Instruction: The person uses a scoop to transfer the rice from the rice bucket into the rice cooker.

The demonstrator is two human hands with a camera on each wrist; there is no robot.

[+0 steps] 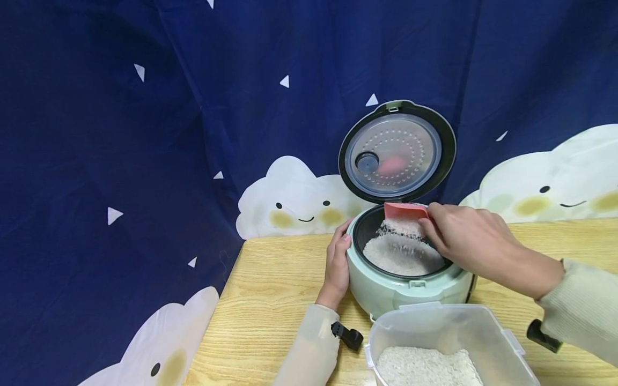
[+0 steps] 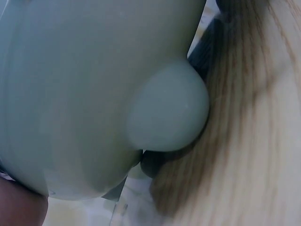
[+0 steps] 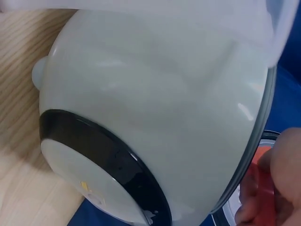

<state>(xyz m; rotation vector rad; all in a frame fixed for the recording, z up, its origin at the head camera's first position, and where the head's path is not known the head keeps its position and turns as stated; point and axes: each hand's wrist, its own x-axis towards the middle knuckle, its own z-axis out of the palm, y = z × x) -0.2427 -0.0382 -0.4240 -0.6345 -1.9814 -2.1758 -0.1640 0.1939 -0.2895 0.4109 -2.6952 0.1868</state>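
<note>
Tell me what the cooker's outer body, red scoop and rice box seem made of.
Cooker body: probably glossy plastic, given bright highlights on its smooth curve, though painted metal is possible. Red scoop: likely smooth plastic, judging by its even colour. Rice box: apparently translucent plastic, from its milky, half-clear walls.

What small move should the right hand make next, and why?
Probably tip the red scoop slightly further over the open rice cooker, then shake it gently. The right hand holds it above the pot, and grains are spilling from it toward the rice inside; any left in the scoop should then drop in too.
</note>
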